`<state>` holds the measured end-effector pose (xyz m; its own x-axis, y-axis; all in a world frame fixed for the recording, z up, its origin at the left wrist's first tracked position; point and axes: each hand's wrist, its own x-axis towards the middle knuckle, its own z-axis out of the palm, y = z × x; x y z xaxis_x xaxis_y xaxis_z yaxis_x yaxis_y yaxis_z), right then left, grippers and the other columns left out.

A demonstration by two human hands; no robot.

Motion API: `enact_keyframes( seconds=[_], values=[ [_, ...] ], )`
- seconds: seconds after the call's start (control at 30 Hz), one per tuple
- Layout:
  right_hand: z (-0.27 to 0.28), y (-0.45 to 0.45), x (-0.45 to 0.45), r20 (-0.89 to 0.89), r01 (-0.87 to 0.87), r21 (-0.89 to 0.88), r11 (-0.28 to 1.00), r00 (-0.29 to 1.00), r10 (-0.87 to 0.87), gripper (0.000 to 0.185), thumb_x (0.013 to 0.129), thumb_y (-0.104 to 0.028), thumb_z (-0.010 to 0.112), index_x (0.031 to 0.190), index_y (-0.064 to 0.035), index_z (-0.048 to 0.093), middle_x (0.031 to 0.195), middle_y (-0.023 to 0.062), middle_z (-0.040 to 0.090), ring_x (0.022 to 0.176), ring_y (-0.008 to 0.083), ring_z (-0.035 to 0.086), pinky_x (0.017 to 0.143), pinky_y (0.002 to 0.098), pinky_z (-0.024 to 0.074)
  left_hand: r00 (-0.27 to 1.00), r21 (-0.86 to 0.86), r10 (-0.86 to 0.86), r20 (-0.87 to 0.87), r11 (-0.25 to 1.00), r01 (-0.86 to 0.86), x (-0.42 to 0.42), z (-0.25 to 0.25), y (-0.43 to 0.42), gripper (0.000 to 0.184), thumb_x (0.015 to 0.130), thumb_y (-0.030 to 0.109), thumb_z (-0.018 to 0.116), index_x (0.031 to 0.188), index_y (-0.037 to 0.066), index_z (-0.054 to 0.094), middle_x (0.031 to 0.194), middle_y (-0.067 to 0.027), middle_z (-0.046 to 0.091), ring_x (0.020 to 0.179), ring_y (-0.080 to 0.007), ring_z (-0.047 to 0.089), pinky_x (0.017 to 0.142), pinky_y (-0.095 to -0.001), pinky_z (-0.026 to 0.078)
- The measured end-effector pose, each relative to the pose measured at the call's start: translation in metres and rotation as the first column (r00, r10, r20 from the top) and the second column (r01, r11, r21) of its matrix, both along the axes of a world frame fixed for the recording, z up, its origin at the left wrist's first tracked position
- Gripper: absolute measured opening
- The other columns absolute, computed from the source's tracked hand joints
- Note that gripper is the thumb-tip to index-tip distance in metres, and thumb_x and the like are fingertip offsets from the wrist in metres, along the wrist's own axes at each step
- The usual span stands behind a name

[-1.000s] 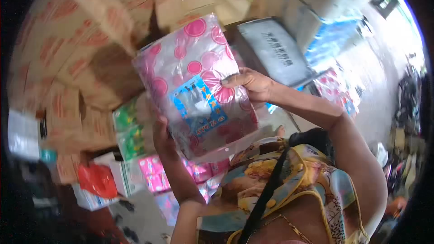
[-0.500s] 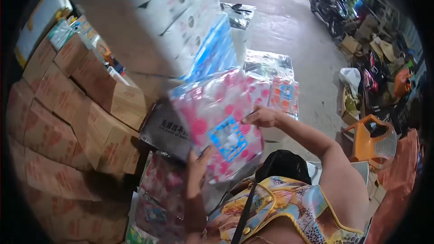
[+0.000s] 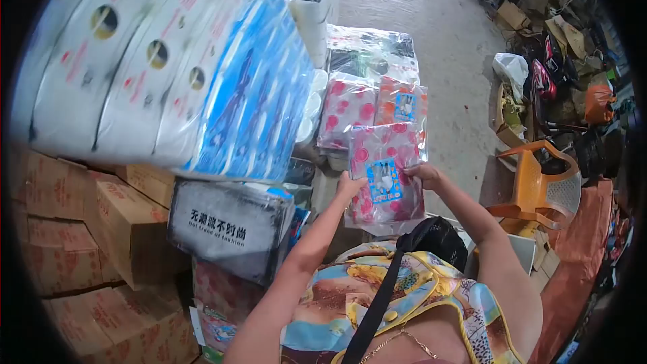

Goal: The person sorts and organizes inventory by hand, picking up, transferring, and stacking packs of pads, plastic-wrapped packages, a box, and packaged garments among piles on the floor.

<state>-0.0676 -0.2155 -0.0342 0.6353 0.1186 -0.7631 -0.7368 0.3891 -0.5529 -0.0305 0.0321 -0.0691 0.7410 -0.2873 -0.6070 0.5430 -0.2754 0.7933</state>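
A clear plastic package with pink dots and a blue label [image 3: 391, 143] is held flat in front of my body. My left hand [image 3: 352, 187] grips its left edge, and my right hand [image 3: 423, 174] pinches the right edge. Just beyond its far edge lie a similar pink-dotted package [image 3: 347, 111] and an orange one with a blue label [image 3: 405, 104]. Behind those sits a clear-wrapped bundle with black and green parts [image 3: 373, 54]. The fingers under the held package are hidden.
Tall white wrapped packs [image 3: 128, 61] and a blue-striped pack [image 3: 259, 87] stand at the left. Below them are a grey package with dark lettering [image 3: 226, 226] and brown cartons [image 3: 135, 222]. An orange plastic chair [image 3: 529, 185] stands at the right, near a white bag [image 3: 512, 71].
The view has swung from the cartons toward the floor and stacked packages. Both hands still hold the pink-dotted package, now farther out and beside the other dotted packages.
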Motion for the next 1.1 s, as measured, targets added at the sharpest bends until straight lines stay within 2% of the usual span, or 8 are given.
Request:
enact_keyframes(
  seconds=[0.4, 0.5, 0.63, 0.7, 0.73, 0.87, 0.9, 1.1],
  values=[
    [-0.020, 0.000, 0.183, 0.225, 0.111, -0.190, 0.976, 0.972, -0.067, 0.028, 0.068, -0.003, 0.061, 0.093, 0.0004, 0.051, 0.080, 0.0074, 0.057, 0.068, 0.0168, 0.056, 0.059, 0.0289, 0.0460, 0.823, 0.476, 0.008, 0.568, 0.813, -0.336, 0.193, 0.011, -0.025, 0.064, 0.058, 0.023, 0.068, 0.111, 0.003, 0.040, 0.100, -0.0196, 0.052, 0.091, -0.0316, 0.052, 0.077, -0.0388, 0.041],
    [-0.009, 0.024, 0.183, 0.158, -0.041, -0.629, 0.776, 0.971, 0.180, 0.050, 0.062, -0.004, 0.064, 0.105, 0.0030, 0.038, 0.086, 0.0119, 0.055, 0.071, 0.0202, 0.055, 0.058, 0.0300, 0.0461, 0.888, 0.587, 0.021, 0.459, 0.743, -0.321, 0.179, 0.013, -0.020, 0.061, 0.061, 0.022, 0.066, 0.112, 0.003, 0.039, 0.100, -0.0211, 0.050, 0.094, -0.0355, 0.048, 0.081, -0.0412, 0.037],
    [-0.094, 0.032, 0.176, 0.373, 0.087, -0.827, 0.555, 0.824, 0.427, 0.064, 0.055, 0.004, 0.066, 0.111, 0.0036, 0.035, 0.093, 0.0165, 0.052, 0.075, 0.0225, 0.055, 0.059, 0.0321, 0.0474, 0.700, 0.416, -0.035, 0.713, 0.825, -0.382, 0.124, -0.009, -0.008, 0.048, 0.065, 0.021, 0.060, 0.107, 0.005, 0.042, 0.103, -0.0206, 0.047, 0.093, -0.0349, 0.046, 0.079, -0.0417, 0.037],
    [-0.107, 0.034, 0.165, 0.415, 0.019, -0.747, 0.664, 0.794, 0.444, 0.064, 0.054, -0.004, 0.066, 0.110, 0.0040, 0.038, 0.100, 0.0196, 0.048, 0.090, 0.0310, 0.050, 0.074, 0.0385, 0.0428, 0.784, 0.400, 0.104, 0.612, 0.815, -0.420, 0.077, -0.008, -0.007, 0.046, 0.066, 0.022, 0.060, 0.106, 0.006, 0.044, 0.103, -0.0200, 0.046, 0.093, -0.0346, 0.045, 0.080, -0.0401, 0.037],
    [-0.064, 0.047, 0.154, 0.209, 0.091, -0.976, 0.199, 0.659, 0.722, 0.058, 0.058, -0.011, 0.066, 0.108, 0.0043, 0.042, 0.099, 0.0202, 0.050, 0.088, 0.0309, 0.052, 0.077, 0.0381, 0.0420, 0.840, 0.367, 0.110, 0.532, 0.864, -0.346, 0.056, -0.012, -0.003, 0.050, 0.065, 0.022, 0.061, 0.108, 0.007, 0.042, 0.104, -0.0192, 0.045, 0.096, -0.0341, 0.043, 0.081, -0.0404, 0.036],
    [0.032, 0.096, 0.131, 0.134, -0.552, -0.755, 0.353, 0.397, 0.908, 0.045, 0.070, -0.018, 0.061, 0.105, 0.0053, 0.047, 0.096, 0.0170, 0.056, 0.086, 0.0211, 0.054, 0.074, 0.0308, 0.0436, 0.884, 0.293, 0.222, 0.411, 0.886, -0.359, -0.030, 0.002, 0.018, 0.052, 0.063, 0.025, 0.062, 0.109, 0.008, 0.043, 0.100, -0.0178, 0.048, 0.093, -0.0311, 0.047, 0.078, -0.0382, 0.039],
    [0.035, 0.106, 0.130, 0.141, -0.628, -0.747, 0.218, 0.171, 0.975, 0.040, 0.072, -0.018, 0.060, 0.103, 0.0041, 0.049, 0.095, 0.0140, 0.057, 0.084, 0.0175, 0.054, 0.073, 0.0289, 0.0436, 0.916, 0.232, 0.214, 0.339, 0.925, -0.301, -0.048, -0.001, 0.026, 0.050, 0.063, 0.026, 0.062, 0.107, 0.007, 0.045, 0.097, -0.0172, 0.050, 0.089, -0.0299, 0.050, 0.076, -0.0372, 0.041],
    [0.152, 0.230, 0.074, 0.239, -0.937, -0.338, -0.085, -0.173, 0.956, 0.026, 0.076, -0.010, 0.057, 0.098, 0.0021, 0.052, 0.090, 0.0068, 0.058, 0.084, 0.0116, 0.054, 0.072, 0.0234, 0.0431, 0.872, 0.129, 0.322, 0.367, 0.911, -0.391, -0.141, -0.003, 0.082, 0.048, 0.067, 0.025, 0.063, 0.105, 0.001, 0.046, 0.094, -0.0164, 0.054, 0.086, -0.0233, 0.054, 0.072, -0.0307, 0.043]
  ],
)
